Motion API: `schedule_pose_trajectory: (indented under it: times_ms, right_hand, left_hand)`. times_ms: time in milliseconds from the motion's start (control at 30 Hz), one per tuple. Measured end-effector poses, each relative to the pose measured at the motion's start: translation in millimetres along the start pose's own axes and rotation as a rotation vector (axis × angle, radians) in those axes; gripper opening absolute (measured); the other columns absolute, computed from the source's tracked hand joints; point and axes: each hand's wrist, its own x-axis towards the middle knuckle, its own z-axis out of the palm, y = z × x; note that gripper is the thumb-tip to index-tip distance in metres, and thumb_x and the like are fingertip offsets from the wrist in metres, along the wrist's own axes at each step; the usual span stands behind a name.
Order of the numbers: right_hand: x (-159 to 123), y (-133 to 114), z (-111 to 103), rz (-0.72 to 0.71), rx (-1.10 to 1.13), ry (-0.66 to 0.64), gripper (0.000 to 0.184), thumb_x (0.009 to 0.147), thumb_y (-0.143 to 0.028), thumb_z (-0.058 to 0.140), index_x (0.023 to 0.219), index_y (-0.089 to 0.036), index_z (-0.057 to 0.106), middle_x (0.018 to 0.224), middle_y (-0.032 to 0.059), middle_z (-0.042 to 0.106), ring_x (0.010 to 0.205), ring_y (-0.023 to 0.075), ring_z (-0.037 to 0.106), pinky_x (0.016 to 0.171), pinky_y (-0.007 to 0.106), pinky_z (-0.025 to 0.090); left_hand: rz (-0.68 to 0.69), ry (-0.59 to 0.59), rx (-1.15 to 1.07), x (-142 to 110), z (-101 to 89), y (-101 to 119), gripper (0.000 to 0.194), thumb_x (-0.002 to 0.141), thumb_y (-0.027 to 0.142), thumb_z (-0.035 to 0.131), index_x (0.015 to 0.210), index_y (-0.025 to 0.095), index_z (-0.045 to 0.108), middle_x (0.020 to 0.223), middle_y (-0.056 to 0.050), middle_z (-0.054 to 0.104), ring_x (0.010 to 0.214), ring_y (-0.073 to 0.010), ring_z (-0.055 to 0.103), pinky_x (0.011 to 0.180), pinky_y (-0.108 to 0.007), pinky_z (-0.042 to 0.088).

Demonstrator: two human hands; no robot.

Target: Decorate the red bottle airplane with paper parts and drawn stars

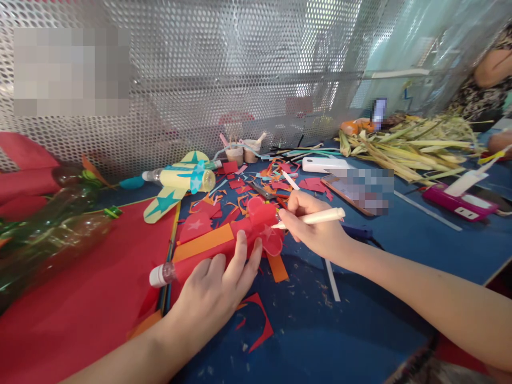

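A small plastic bottle wrapped in red paper (188,268), shaped like a toy plane, lies slantwise with its white cap to the left. Its red paper tail (262,212) bears a pale star. My left hand (216,280) is laid over the bottle and holds it, two fingers stretched toward the tail and the others bent; the thumb is hidden. In my right hand (312,218) a white marker (326,215) is pinched, its tip touching or very near the star. An orange paper strip (206,242) lies along the bottle's far side.
A yellow bottle plane with blue stars (188,180) stands behind. Paper scraps (240,186) cover the middle. Green plastic bottles (72,240) and red sheets (100,282) are left. A phone (348,192), white glue gun (324,164), purple device (460,201) and dried husks (400,149) are right.
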Motion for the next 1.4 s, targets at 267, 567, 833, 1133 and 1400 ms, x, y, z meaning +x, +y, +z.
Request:
schedule_pose_trajectory:
  times_ms: [267,567,833,1133,1400]
  right_hand:
    - [-0.6,-0.2,-0.8,0.009,-0.024,-0.005,0.027,0.085,-0.022,0.053,0.065,-0.023,0.035,0.05,-0.0087,0.042,0.043,0.0071,0.039,0.043,0.023,0.031]
    - [-0.1,-0.7,-1.1,0.003,-0.031,-0.02,0.027,0.085,-0.022,0.053,0.066,-0.023,0.035,0.051,-0.0089,0.043,0.043,0.0067,0.039,0.043,0.022,0.031]
    - [0.2,-0.7,-0.5,-0.019,-0.027,-0.02,0.027,0.086,-0.022,0.053,0.066,-0.023,0.035,0.051,-0.009,0.042,0.043,0.0067,0.039,0.043,0.022,0.031]
    - [-0.2,-2.1,-1.0,-0.015,-0.045,-0.019,0.027,0.086,-0.022,0.053,0.066,-0.023,0.036,0.052,-0.009,0.042,0.042,0.0069,0.039,0.043,0.022,0.032]
    - [-0.3,-0.7,-1.3,-0.026,-0.049,0.006,0.026,0.085,-0.021,0.052,0.065,-0.024,0.036,0.052,-0.0085,0.042,0.043,0.0073,0.039,0.043,0.023,0.032]
  left_hand:
    - [0.026,0.014,0.054,1.2,-0.1,-0.9,0.054,0.082,0.015,0.059,0.135,0.017,0.047,0.129,-0.019,0.058,0.059,-0.0155,0.055,0.05,-0.03,0.047]
    - [0.031,0.018,0.057,1.5,-1.3,-1.7,0.059,0.078,0.015,0.064,0.134,0.015,0.047,0.129,-0.021,0.057,0.058,-0.0161,0.055,0.049,-0.031,0.047]
    - [0.021,0.034,0.047,1.4,-0.6,-0.1,0.059,0.075,0.017,0.067,0.132,0.015,0.05,0.126,-0.02,0.06,0.057,-0.016,0.055,0.048,-0.03,0.046]
    - [0.019,0.044,0.04,0.1,-0.7,-0.5,0.062,0.073,0.015,0.067,0.132,0.015,0.049,0.126,-0.02,0.06,0.057,-0.0165,0.054,0.048,-0.031,0.046]
    - [0.02,0.043,0.03,1.4,-0.6,-0.5,0.063,0.072,0.015,0.069,0.132,0.015,0.049,0.126,-0.02,0.06,0.057,-0.0168,0.055,0.048,-0.031,0.046]
